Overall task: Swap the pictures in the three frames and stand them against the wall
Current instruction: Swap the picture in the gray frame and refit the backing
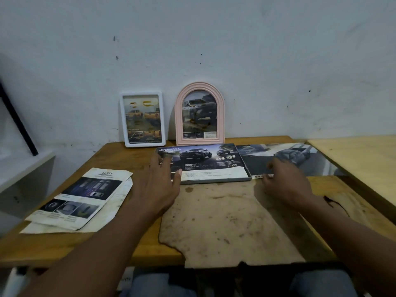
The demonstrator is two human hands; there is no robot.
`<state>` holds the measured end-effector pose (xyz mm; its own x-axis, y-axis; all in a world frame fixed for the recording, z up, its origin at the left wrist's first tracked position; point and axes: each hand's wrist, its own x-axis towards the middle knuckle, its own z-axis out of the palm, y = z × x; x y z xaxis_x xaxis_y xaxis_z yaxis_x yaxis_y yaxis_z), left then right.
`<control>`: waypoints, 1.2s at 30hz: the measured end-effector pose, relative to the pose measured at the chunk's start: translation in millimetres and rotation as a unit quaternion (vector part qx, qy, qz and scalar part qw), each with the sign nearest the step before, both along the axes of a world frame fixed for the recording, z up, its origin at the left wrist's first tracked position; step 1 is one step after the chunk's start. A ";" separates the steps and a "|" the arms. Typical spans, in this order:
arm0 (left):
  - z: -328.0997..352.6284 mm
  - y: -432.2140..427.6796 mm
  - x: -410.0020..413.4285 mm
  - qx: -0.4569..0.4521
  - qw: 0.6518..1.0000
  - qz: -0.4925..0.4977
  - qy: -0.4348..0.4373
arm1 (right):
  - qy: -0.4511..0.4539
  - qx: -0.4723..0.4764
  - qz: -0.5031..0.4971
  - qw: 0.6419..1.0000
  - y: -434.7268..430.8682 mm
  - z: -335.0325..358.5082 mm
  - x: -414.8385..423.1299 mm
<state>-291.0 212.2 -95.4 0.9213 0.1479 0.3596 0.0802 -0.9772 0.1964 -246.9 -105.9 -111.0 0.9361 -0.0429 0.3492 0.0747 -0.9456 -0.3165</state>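
A white rectangular frame (142,119) and a pink arched frame (199,114) lean upright against the wall, each with a car picture inside. A grey frame (216,180) lies flat on the table with a dark car brochure page (203,160) in it. My left hand (159,181) hovers open over the grey frame's left end, fingers spread. My right hand (286,181) sits at the frame's right end, fingers bent onto the near edge of a loose car picture (287,157) lying beside it.
Two loose sheets, the top one headed "SAFETY" (83,196), lie at the table's left. A worn brown backing board (225,221) lies in front of me. A pale wooden table (360,161) adjoins on the right; a white shelf (21,168) stands at left.
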 end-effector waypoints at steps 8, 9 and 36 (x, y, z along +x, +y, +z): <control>-11.2 -25.9 -56.2 -0.050 0.997 -0.021 0.051 | 0.016 0.027 -0.017 0.999 3.2 -17.5 -44.1; -15.3 -29.9 -60.3 -0.064 0.996 -0.033 0.049 | 0.017 0.053 -0.012 0.998 5.2 -18.8 -47.7; 15.1 43.7 104.8 -0.064 0.985 -0.074 -0.146 | -0.155 0.174 0.103 0.967 104.7 37.8 96.5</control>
<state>-186.2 255.9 -80.3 0.7967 0.0820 0.5987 -0.1384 -0.9397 0.3129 -150.3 -1.2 -73.1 0.7902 -0.0317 0.6121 0.3924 -0.7410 -0.5449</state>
